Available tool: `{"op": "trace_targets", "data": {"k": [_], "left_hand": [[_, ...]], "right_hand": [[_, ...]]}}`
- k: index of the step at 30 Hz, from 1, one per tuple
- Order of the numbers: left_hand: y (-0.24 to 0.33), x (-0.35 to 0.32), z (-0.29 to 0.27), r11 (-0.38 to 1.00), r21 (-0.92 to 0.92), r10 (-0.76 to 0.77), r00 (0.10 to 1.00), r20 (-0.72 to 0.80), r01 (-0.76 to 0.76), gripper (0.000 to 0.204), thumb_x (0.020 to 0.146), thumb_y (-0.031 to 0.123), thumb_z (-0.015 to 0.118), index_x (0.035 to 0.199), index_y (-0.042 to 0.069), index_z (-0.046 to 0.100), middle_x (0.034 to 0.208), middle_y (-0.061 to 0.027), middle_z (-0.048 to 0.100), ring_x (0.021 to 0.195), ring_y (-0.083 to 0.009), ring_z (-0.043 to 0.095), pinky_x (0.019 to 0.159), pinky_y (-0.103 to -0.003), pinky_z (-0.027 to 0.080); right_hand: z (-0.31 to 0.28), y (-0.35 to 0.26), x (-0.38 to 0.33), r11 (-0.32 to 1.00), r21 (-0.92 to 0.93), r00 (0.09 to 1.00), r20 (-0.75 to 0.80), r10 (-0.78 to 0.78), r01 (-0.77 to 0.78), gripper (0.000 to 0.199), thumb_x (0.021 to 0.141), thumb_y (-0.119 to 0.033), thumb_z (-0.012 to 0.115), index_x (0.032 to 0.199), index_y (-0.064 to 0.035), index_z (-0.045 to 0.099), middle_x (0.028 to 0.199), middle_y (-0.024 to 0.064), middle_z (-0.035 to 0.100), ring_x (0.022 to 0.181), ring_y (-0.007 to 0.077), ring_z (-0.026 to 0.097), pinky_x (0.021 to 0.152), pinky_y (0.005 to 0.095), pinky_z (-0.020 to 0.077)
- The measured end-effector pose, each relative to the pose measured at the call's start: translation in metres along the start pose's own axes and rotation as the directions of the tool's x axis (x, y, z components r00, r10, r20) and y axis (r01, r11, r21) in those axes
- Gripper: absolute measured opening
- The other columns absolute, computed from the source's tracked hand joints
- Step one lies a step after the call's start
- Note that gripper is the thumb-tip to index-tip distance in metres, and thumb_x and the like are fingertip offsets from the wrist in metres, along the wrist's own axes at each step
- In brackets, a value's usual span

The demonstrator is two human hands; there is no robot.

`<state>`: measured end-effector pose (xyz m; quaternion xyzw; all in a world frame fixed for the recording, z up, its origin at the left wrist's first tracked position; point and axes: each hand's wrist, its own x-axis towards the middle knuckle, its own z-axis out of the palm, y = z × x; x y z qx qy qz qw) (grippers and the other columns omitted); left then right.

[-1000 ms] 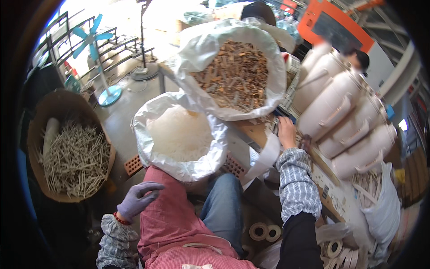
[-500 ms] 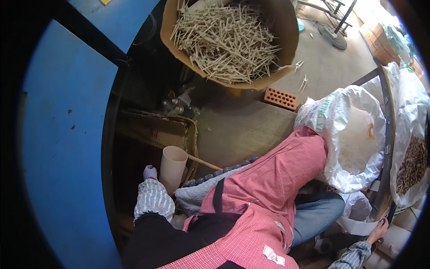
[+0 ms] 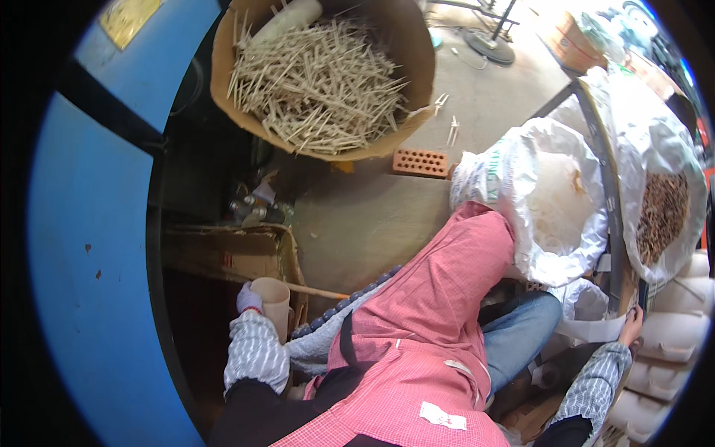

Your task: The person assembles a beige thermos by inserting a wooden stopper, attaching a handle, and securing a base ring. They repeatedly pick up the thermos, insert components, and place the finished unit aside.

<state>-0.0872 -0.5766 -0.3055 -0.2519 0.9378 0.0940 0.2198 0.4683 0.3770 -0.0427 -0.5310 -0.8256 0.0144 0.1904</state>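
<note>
A beige mug (image 3: 274, 299) stands upright at the left, its handle on the far right side. My left hand (image 3: 249, 298), in a pale glove, lies curled against the mug's left wall; part of its fingers is hidden there. At the far right, my bare right hand (image 3: 633, 325) is closed at the lower end of a dark metal frame (image 3: 609, 175), beside a white band. What its fingers hold there cannot be made out. My pink checked apron (image 3: 439, 320) covers my lap between the hands.
A large cardboard drum (image 3: 328, 155) full of thin pale plastic pieces stands ahead. White sacks (image 3: 521, 216) are at the right, one with brown bits (image 3: 663, 216). Several beige mugs (image 3: 674, 335) are stacked right. A perforated brick (image 3: 419, 162), cardboard box (image 3: 257, 264) and blue panel (image 3: 89, 253) surround me.
My left hand has come from beside the mug onto its left wall. The view has shifted, so the drum and sacks appear further left. My right hand stays at the frame's lower end.
</note>
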Motion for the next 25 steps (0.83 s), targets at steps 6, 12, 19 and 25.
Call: {"op": "trace_targets", "data": {"k": [6,12,19,25], "left_hand": [[0.193,-0.18,-0.164,0.538,-0.396,0.811,0.586,0.0,-0.744,0.034,0.074,-0.006,0.053,0.101,0.005,0.072,0.098,-0.0139,0.072,0.093,-0.0277,0.069,0.085,-0.032,0.053],[0.318,-0.401,-0.254,-0.599,-0.034,0.798,-0.594,-0.095,-0.8,0.021,0.071,0.015,0.069,0.092,0.012,0.07,0.1,-0.0078,0.069,0.089,-0.0248,0.069,0.077,-0.035,0.057],[0.33,-0.545,-0.1,-0.908,-0.019,0.393,-0.867,0.307,-0.418,0.024,0.075,0.025,0.058,0.09,0.007,0.064,0.099,-0.0125,0.061,0.103,-0.0304,0.061,0.094,-0.043,0.048],[0.33,-0.606,-0.087,-0.957,-0.01,0.284,-0.947,0.152,-0.289,0.024,0.075,0.024,0.058,0.09,0.008,0.064,0.102,-0.013,0.061,0.105,-0.0321,0.059,0.096,-0.048,0.046]], "right_hand": [[-0.012,-0.013,-0.011,0.994,0.055,0.986,-0.135,0.098,-0.091,0.023,0.092,-0.013,0.056,0.112,-0.0036,0.06,0.103,0.0128,0.067,0.095,0.0257,0.062,0.087,0.0349,0.0469],[-0.023,-0.109,-0.031,0.991,-0.047,0.971,-0.211,0.109,-0.121,0.024,0.088,-0.011,0.058,0.111,-0.0067,0.064,0.101,0.0206,0.068,0.092,0.0383,0.064,0.081,0.0451,0.0486],[-0.01,-0.113,-0.036,0.993,-0.059,0.905,-0.42,0.071,-0.105,0.023,0.079,-0.014,0.069,0.102,-0.0131,0.065,0.086,0.0137,0.068,0.081,0.0355,0.064,0.072,0.0472,0.0479],[-0.023,-0.116,-0.048,0.988,0.016,0.887,-0.438,0.144,-0.152,0.018,0.08,-0.014,0.067,0.098,-0.0124,0.065,0.087,0.0151,0.068,0.082,0.0353,0.064,0.072,0.0453,0.0488]]}}
